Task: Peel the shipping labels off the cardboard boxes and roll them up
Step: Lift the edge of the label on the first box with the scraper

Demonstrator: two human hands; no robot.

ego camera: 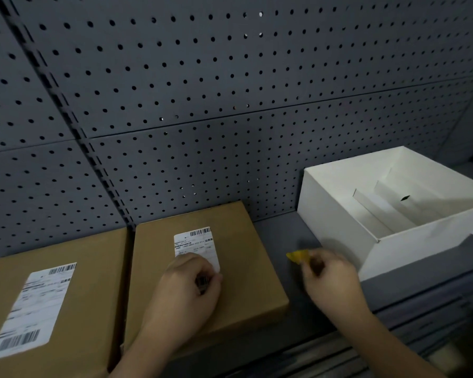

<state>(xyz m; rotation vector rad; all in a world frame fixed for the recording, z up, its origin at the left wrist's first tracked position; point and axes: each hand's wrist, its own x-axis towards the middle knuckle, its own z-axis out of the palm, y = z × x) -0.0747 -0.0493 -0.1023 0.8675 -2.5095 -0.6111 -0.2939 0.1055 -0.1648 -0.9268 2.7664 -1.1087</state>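
Labels are the subject: one is stuck on the top of the middle cardboard box, and its near end is lifted and curling under the left hand. That hand is closed over the raised end, fingers pinching what looks like a rolled strip with barcode print showing between them (the exact grip is partly hidden by the knuckles). Pressing down on the box while curling the paper would keep the box from sliding as the glue lets go, which I judge to be the reason for the hold.

To the left of that box, nearly touching it, sits a second cardboard box with its own label flat and untouched.

To the right of the middle box, above the grey shelf, the right hand is clamped on a small yellow scraper, tip pointing back toward the box; probably held ready to lift a stubborn edge. The two hands are apart.

Further right stands an open white carton, a likely drop point for finished rolls. A grey pegboard backs everything.
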